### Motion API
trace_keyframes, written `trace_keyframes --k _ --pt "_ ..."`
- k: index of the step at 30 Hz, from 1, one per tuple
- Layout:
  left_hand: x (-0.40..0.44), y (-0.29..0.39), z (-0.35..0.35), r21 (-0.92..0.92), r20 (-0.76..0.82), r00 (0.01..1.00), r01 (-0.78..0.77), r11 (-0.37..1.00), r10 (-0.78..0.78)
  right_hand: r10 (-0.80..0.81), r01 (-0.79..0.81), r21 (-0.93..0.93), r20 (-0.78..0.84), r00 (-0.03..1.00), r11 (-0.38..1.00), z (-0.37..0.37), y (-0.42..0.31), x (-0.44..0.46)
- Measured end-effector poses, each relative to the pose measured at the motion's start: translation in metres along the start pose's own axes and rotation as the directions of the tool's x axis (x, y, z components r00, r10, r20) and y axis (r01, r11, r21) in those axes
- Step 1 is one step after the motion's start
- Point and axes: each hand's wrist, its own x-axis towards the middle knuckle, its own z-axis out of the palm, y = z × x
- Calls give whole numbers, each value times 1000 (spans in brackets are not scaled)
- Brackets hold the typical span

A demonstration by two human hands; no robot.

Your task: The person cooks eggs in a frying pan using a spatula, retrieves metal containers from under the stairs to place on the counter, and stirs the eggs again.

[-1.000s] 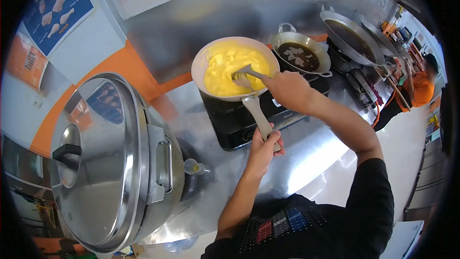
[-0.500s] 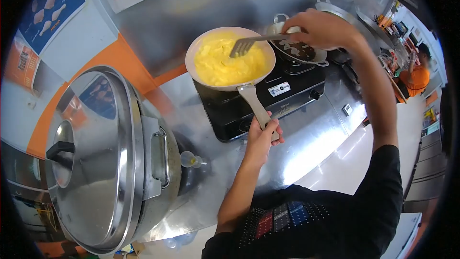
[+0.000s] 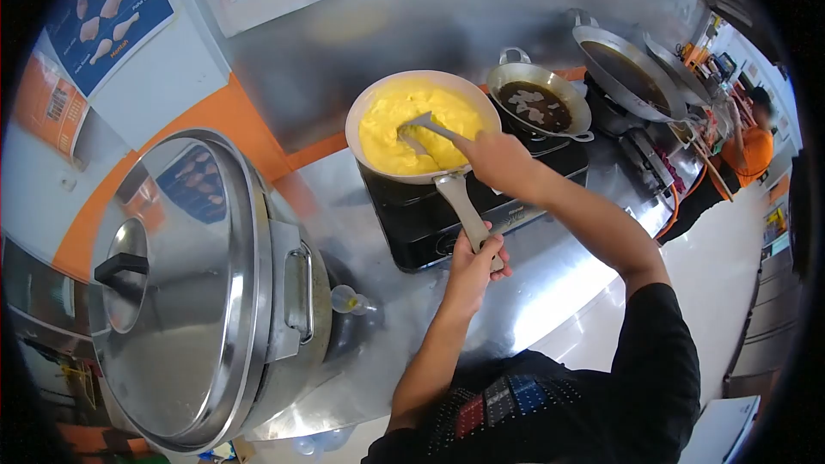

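Observation:
My left hand (image 3: 474,271) is wrapped around the beige handle (image 3: 461,206) of a frying pan (image 3: 354,136) on a black gas stove (image 3: 400,228). Soft yellow scrambled eggs (image 3: 380,136) fill the pan, with a gap where the pan's bottom shows near the middle. In my right hand (image 3: 503,163) is a grey spatula (image 3: 440,128), its blade down in the eggs. The fingers of that hand close over the spatula's handle, hiding most of it. My right forearm crosses above the stove's right part.
A large lidded steel pot (image 3: 185,318) stands at the left, with a small clear plastic container (image 3: 345,299) beside it. Right of the frying pan sit a small wok (image 3: 560,112) of dark liquid and a larger wok (image 3: 636,77). A person in orange (image 3: 748,155) is farther right.
My right hand has come down and toward me, swinging the spatula so its handle now points down to the right. A gap has opened in the eggs. The left hand keeps its grip.

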Motion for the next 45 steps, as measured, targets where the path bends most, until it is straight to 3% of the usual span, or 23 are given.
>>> trace_keyframes --k 2,3,5,6,8,10,13,16,18,20,26,31,34,35,36,38,39,45 --pt "-4 5 2 35 0 1000 10 999 -10 30 -26 93 -43 999 995 29 28 28" --pt "-7 8 3 50 1 1000 18 999 -18 76 -99 166 140 987 981 12 36 44" --pt "-8 12 5 64 0 999 44 997 -44 104 -166 349 191 976 922 -11 64 52" --pt "-9 13 5 67 -1 998 55 996 -55 19 -82 299 208 978 951 -36 72 53" --pt "-8 9 4 46 -6 999 39 998 -39 16 -76 277 212 977 958 -72 86 45" --pt "-5 7 4 29 1 1000 27 999 -27 -7 -75 276 283 959 958 -129 78 23" --pt "-1 5 1 11 13 1000 14 1000 -14 2 -162 306 464 886 938 -155 76 4" --pt "1 3 2 0 12 1000 3 1000 -3 -165 -5 335 476 864 942 -130 61 -8" --pt "-3 5 2 31 17 1000 13 999 -13 -186 49 314 424 887 948 -101 40 -9" --pt "-5 7 4 33 1 1000 17 999 -17 -220 101 392 271 937 914 -61 24 -4" --pt "-7 9 7 90 -47 999 25 996 -21 11 -59 371 131 991 927 9 -10 43" --pt "-4 7 5 73 -25 1000 13 997 -12 246 -262 325 93 965 908 16 -17 65" --pt "-6 5 5 59 -22 1000 19 998 -18 228 -256 297 125 966 920 22 14 80" --pt "-7 5 4 50 -23 1000 12 999 -10 110 -126 248 76 991 961 12 30 80" --pt "-6 6 5 40 -23 1000 0 999 1 169 -201 302 130 977 932 -18 34 74" --pt "-8 10 7 50 -45 999 22 999 -20 47 -97 254 195 980 962 -61 56 67" --pt "-8 11 7 57 -49 998 32 998 -29 82 -142 209 272 959 968 -95 52 62" --pt "-4 3 9 -41 -45 999 -11 999 9 36 79 -178 568 822 981 -166 -2 59"
